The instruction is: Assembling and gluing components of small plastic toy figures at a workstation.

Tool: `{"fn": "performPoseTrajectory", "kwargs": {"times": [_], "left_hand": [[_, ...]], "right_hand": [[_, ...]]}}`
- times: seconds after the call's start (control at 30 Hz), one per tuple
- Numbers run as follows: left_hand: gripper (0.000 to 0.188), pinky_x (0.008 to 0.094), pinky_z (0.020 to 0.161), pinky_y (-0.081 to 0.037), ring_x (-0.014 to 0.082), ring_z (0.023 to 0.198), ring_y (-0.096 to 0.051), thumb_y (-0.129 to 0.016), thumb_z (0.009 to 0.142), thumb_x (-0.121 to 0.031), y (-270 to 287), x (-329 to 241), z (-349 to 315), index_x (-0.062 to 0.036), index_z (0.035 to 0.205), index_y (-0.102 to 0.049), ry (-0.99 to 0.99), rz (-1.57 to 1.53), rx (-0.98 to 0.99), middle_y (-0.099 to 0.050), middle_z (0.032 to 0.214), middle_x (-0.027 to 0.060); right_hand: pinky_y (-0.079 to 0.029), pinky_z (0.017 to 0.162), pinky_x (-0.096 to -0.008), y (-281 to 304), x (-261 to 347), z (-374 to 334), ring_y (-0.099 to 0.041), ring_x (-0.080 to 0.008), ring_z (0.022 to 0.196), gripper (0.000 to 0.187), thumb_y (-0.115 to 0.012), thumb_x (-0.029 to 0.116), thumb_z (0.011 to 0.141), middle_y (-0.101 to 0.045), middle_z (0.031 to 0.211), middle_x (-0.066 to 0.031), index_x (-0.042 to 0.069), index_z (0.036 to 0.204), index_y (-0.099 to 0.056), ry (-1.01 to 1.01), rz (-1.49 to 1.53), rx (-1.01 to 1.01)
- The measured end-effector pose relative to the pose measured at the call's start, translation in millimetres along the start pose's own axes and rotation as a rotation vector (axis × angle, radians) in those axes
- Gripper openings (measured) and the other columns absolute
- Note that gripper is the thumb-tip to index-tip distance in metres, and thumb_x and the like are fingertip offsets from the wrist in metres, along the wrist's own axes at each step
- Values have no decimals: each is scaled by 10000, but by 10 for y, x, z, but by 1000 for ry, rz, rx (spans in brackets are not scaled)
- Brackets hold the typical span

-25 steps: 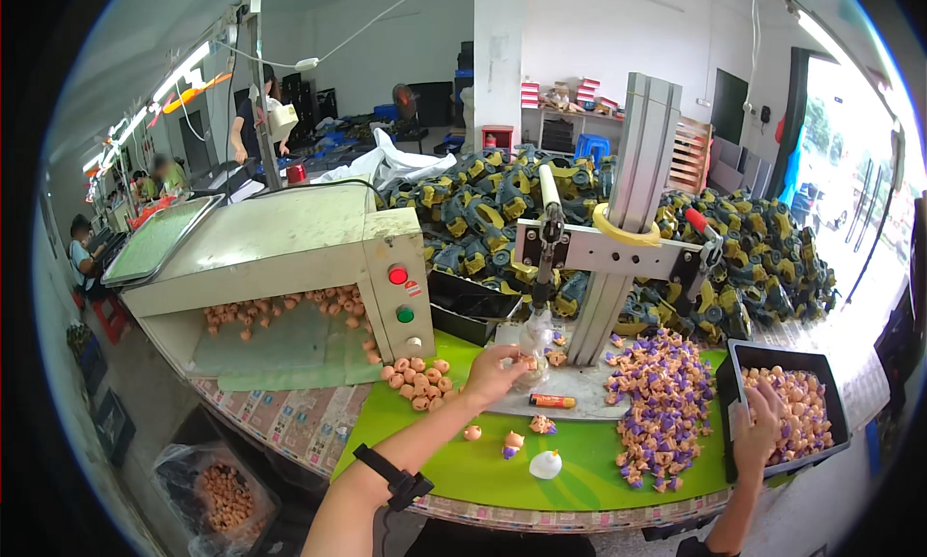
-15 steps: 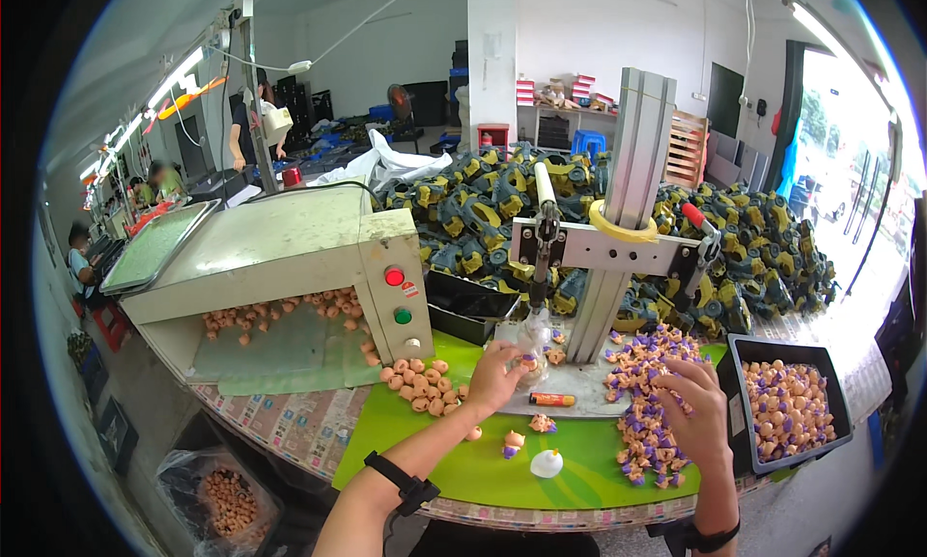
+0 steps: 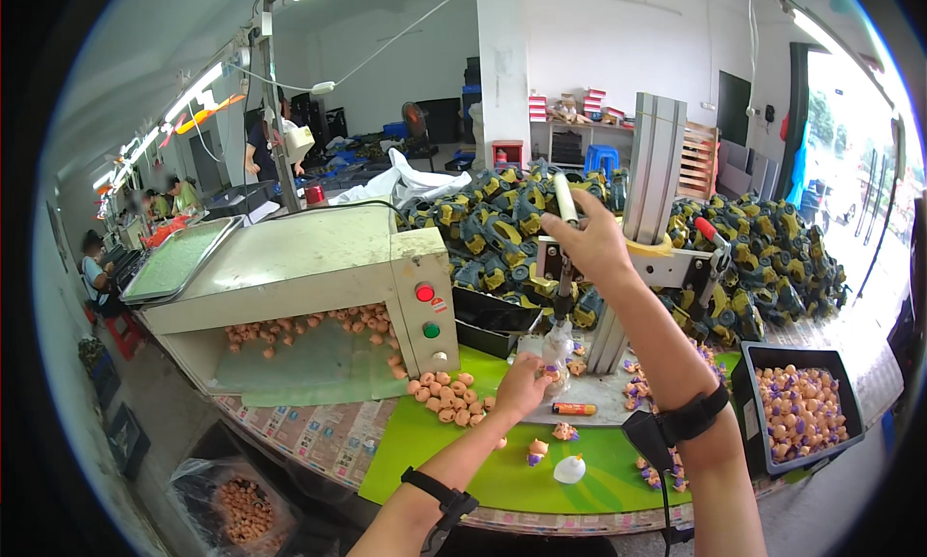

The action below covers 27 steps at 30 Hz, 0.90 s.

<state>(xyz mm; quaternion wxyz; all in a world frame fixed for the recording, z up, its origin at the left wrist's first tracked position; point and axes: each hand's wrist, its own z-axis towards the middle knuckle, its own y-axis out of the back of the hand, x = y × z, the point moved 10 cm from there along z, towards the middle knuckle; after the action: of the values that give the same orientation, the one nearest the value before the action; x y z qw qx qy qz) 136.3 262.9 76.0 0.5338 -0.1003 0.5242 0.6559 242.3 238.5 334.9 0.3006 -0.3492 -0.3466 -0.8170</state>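
My left hand [image 3: 522, 384] holds a small tan and purple toy part [image 3: 554, 371] on the base of a grey hand press [image 3: 653, 236], under its ram. Higher up, my right hand [image 3: 586, 238] grips the press's white-handled lever [image 3: 564, 199]. Loose toy parts [image 3: 537, 450] and a white cap [image 3: 570, 469] lie on the green mat [image 3: 492, 478] below. An orange tube [image 3: 575, 408] rests on the press's base plate.
A beige feeder machine [image 3: 319, 272] with red and green buttons spills tan parts [image 3: 440, 399] at the left. A black tray [image 3: 800, 410] of finished pieces sits at right. Blue and yellow toy vehicles [image 3: 502, 224] are heaped behind. Other people work far left.
My right hand has left the black tray, crossed the purple pile and risen to grip the press lever. My left hand stays at the press base with the part.
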Motion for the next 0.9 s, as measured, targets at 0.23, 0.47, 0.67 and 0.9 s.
{"fn": "performPoseTrajectory", "kwargs": {"times": [0.23, 0.47, 0.67, 0.9], "left_hand": [[239, 357, 818, -446, 316, 926, -562, -665, 755, -121, -141, 191, 15, -24, 966, -607, 37, -91, 54, -547, 1028, 124], [244, 320, 843, -449, 266, 943, -530, -602, 758, -69, -337, 499, -96, -25, 994, -556, 52, -403, 27, -519, 973, 128], [210, 286, 838, -470, 188, 942, -555, -502, 856, -40, -86, 291, -985, -28, 1066, -497, 557, -1342, 171, -536, 1050, 100], [219, 269, 829, -520, 155, 887, -592, -487, 946, -138, 330, -149, -1921, -17, 1128, -491, 747, -1653, 197, -555, 1060, 82]], "right_hand": [[-467, 748, -272, 369, 797, -667, -583, -122, 793, 296, -706, 110, 760, -626, 864, -63, 30, 1023, -598, 419, 464, 119], [-400, 903, -413, 212, 896, -1692, -598, -247, 972, 206, -725, 110, 683, -655, 985, -69, 112, 876, -651, 884, -106, 186], [-381, 959, -444, 416, 10, -2018, -501, -371, 1142, 592, -715, 70, 620, -518, 1244, -218, -12, 1175, -525, 603, -166, -47], [-385, 953, -403, 297, -1373, -2931, -462, -290, 1196, 644, -665, 64, 708, -477, 1304, -166, 42, 1306, -427, -65, -120, 63]]}}
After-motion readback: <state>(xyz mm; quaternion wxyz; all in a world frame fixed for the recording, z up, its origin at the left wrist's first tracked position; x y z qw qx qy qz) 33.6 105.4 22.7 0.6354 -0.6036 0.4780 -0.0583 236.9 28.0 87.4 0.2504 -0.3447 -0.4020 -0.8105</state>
